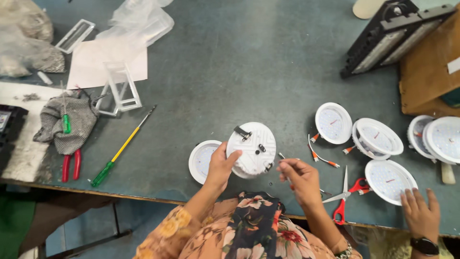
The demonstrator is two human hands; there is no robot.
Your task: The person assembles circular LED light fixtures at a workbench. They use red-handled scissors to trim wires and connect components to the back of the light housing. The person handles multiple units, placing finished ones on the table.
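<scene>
**Round lamp body held near the surface's front edge**

The white round lamp [251,149] sits tilted, back side up, at the near edge of the grey surface [230,72]. Its back is ribbed plastic with a black spring clip and two small dark fittings. The left hand [220,167] curls round its left rim, thumb on top. The right hand [301,178] is just right of the lamp, fingertips pinched on what looks like a thin wire; the detail is too small to be sure.

Risk, as I judge it: one-handed rim grip, lamp tilted, so it could slip; a tug could strain the wire.

Left of the lamp lies another lamp disc [201,160], touching it. Right of it: loose wires [321,156], red-handled scissors [346,194], more lamps [378,139]. A co-worker's hand [421,213] rests, fingers spread, far right. Well left lies a yellow screwdriver [122,148].
</scene>
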